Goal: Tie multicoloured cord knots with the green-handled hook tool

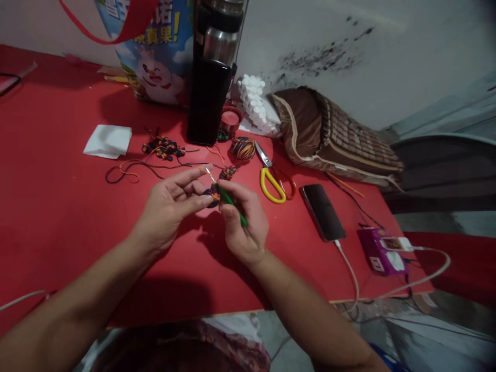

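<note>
My left hand point(170, 206) pinches a small multicoloured crochet piece point(212, 195) between thumb and fingers, with the index finger stretched out over it. My right hand point(244, 222) is closed round a green-handled crochet hook point(231, 202), whose metal tip pokes up past the piece. Both hands hover above the red table point(58, 206), near its middle. A strand of variegated yarn runs from the piece back to a yarn ball point(243, 148).
Yellow-handled scissors point(271, 181) and a phone point(323, 212) on a charging cable lie to the right. A purple box point(380, 251) sits near the right edge. At the back stand a black flask point(209, 98), a printed bag point(155, 57), a white cloth point(108, 140), knotted yarn pieces point(163, 148) and a brown cushion point(333, 134).
</note>
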Motion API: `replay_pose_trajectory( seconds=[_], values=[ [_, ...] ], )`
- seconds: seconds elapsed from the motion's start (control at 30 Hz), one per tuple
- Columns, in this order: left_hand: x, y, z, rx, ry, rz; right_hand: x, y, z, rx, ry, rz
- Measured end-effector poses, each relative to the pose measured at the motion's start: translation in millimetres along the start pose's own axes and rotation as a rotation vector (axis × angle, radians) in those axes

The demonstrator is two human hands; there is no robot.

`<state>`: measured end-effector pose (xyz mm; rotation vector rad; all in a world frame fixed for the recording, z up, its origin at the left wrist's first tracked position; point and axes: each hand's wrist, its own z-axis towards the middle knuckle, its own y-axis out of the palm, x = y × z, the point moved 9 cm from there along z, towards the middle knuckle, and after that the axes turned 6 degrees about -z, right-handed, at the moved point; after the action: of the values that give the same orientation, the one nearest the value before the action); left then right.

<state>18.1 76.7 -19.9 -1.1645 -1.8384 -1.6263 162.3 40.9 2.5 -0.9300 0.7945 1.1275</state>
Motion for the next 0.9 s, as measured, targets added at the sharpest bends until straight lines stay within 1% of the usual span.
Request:
replay_pose_trajectory(
  seconds=[0.07, 0.17, 0.27, 0.33, 0.43, 0.57, 0.77, 0.9],
  values=[
    [4.1, -0.8, 1.9, -0.019, -0.008, 0.006, 11.6, 2.8, 2.6, 0.012, 0.115, 0.214],
    [11.2, -1.2, 3.5, -0.046, -0.006, 0.014, 25.3, 15.8, 9.9, -0.031, 0.295, 0.542],
    [14.0, 0.4, 3.7, -0.083, -0.020, 0.051, 30.9, 30.8, 14.8, -0.127, 0.464, 0.762],
    [14.2, 2.2, 3.2, -0.109, -0.028, 0.087, 31.1, 36.4, 15.7, -0.188, 0.534, 0.851],
    [13.0, 6.4, 1.5, -0.171, -0.029, 0.134, 32.8, 38.0, 14.9, -0.236, 0.596, 0.918],
    [8.9, 9.4, -1.8, -0.245, -0.042, 0.167, 39.3, 36.0, 12.3, -0.255, 0.653, 0.910],
    [9.7, 7.8, -3.8, -0.245, -0.062, 0.187, 40.3, 27.7, 15.4, -0.229, 0.632, 0.885],
    [10.5, 9.6, -4.9, -0.239, -0.065, 0.198, 42.9, 29.2, 13.9, -0.222, 0.706, 0.886]
  ],
)
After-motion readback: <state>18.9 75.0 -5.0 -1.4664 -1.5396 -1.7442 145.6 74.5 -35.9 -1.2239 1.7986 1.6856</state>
